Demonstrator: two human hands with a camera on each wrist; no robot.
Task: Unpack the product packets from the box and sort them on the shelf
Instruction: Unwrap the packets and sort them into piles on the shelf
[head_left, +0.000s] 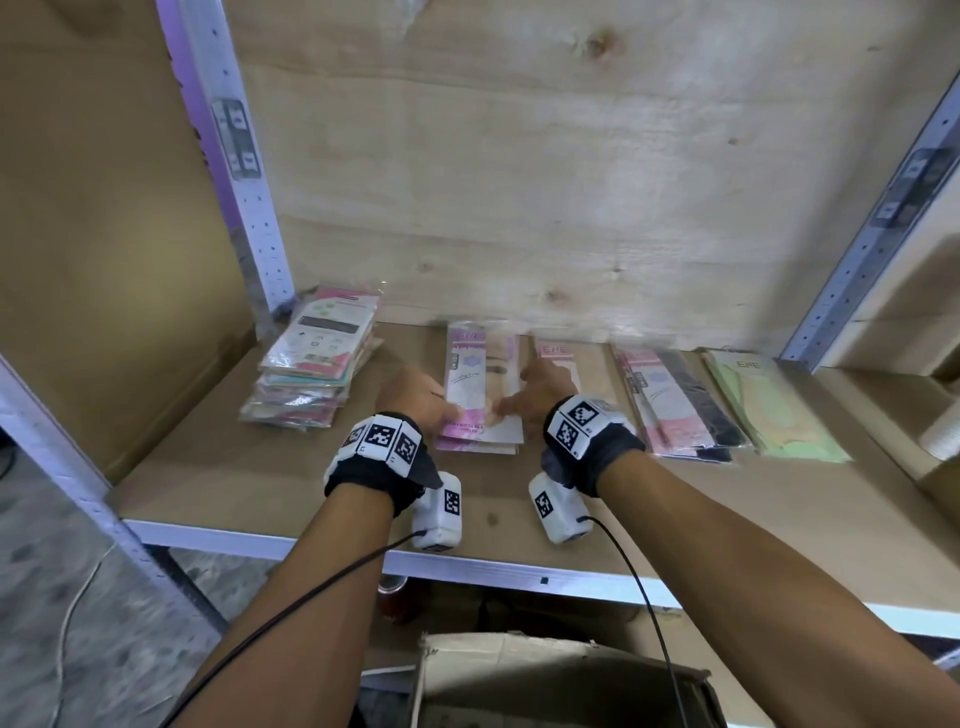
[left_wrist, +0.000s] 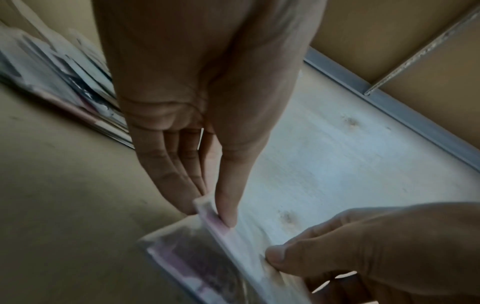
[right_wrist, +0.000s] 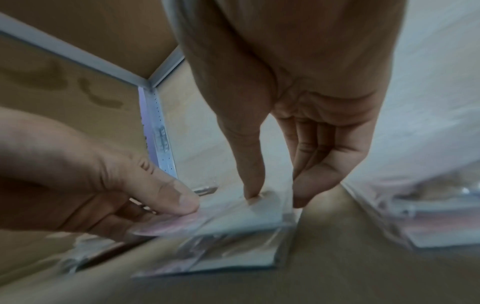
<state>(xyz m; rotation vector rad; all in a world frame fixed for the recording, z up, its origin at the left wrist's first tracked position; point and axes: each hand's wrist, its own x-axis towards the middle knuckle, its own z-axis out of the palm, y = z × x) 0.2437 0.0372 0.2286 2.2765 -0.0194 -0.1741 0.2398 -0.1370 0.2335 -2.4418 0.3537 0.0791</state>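
Observation:
A pink and white packet (head_left: 480, 382) lies on top of a small stack at the middle of the shelf board (head_left: 291, 483). My left hand (head_left: 451, 413) pinches its near left edge, with the thumb on top and the fingers below. In the left wrist view that pinch (left_wrist: 210, 207) closes on the packet (left_wrist: 233, 244). My right hand (head_left: 508, 406) pinches the near right edge. In the right wrist view its thumb and fingers (right_wrist: 275, 195) grip the packet (right_wrist: 246, 218) above more packets of the stack. The open cardboard box (head_left: 545, 675) stands below the shelf.
A tall stack of mixed packets (head_left: 311, 364) sits at the shelf's left. To the right lie a pink packet (head_left: 558, 351), a pink and black stack (head_left: 675, 400) and a green packet (head_left: 774, 408). Perforated metal uprights (head_left: 249, 208) frame the bay, and a plywood back panel (head_left: 519, 182) closes it.

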